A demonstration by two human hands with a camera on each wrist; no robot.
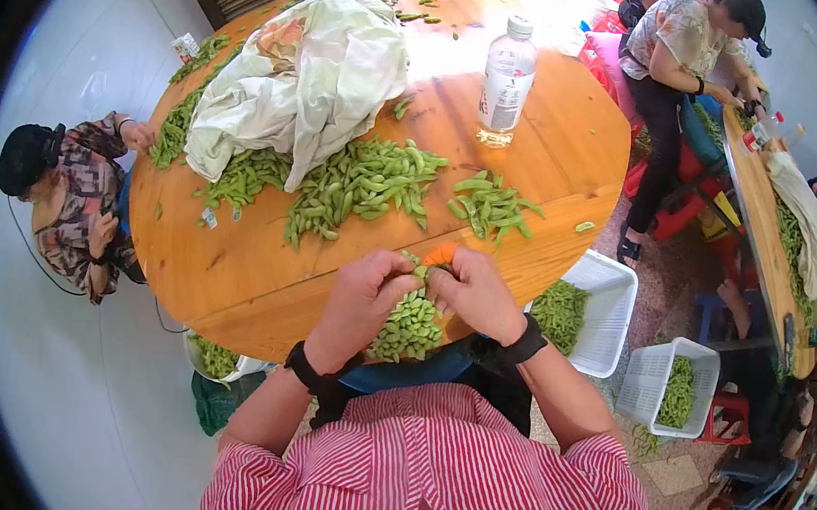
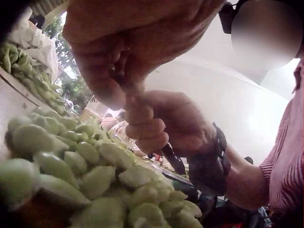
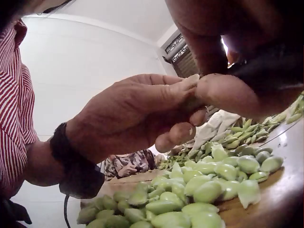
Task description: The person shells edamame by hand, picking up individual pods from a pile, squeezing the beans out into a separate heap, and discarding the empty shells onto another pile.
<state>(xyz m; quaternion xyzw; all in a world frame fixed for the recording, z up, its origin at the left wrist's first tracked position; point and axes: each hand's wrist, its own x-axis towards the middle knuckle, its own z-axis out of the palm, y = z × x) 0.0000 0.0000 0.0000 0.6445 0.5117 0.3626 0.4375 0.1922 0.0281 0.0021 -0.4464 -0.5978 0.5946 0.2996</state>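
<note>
Both my hands meet at the near edge of the round wooden table (image 1: 249, 279), just above a heap of trimmed green bean pods (image 1: 409, 326). My left hand (image 1: 407, 273) pinches one pale green pod (image 3: 191, 83) between thumb and fingertips. Touching it, my right hand (image 1: 446, 273) grips a small tool with an orange part (image 1: 440, 253) and a dark part (image 2: 173, 159). In the right wrist view the left hand (image 3: 142, 114) is at centre and the pod heap (image 3: 190, 194) lies below. What the tool does to the pod is hidden by my fingers.
Whole pods (image 1: 366, 184) lie mid-table, with a smaller pile (image 1: 490, 204) to the right. Behind them are a white cloth (image 1: 307, 78) and a water bottle (image 1: 507, 83). Two white baskets (image 1: 609, 314) (image 1: 652, 382) of pods stand on the floor right. Other people sit left (image 1: 70, 193) and at the back right (image 1: 679, 45).
</note>
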